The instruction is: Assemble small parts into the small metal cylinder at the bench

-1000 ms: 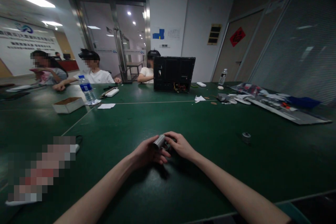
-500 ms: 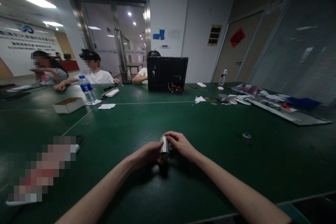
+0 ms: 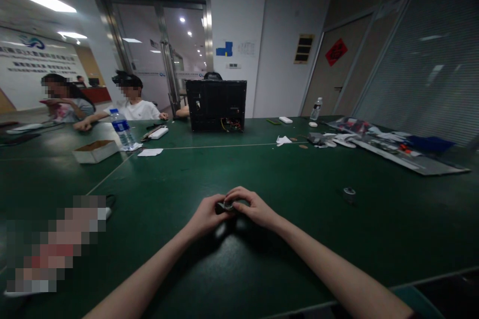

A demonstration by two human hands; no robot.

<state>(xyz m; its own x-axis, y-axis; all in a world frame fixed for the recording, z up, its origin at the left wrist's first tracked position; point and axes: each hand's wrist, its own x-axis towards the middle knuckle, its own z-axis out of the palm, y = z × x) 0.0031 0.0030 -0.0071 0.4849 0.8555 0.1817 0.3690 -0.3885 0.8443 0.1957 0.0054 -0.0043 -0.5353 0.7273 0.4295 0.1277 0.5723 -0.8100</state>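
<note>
Head view: left hand (image 3: 205, 215) and right hand (image 3: 254, 206) both pinch the part (image 3: 228, 205), lower centre of frame, mostly hidden; likely stiff, slick, not fragile, best held by its sides.

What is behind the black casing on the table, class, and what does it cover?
Behind the black casing, someone's dark headgear or hair shows above its top edge, and part of an arm at its left edge. The rest is covered.

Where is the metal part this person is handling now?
The metal part is just below the head view's centre, held between left hand and right hand, left of the small loose piece on the table.
</note>
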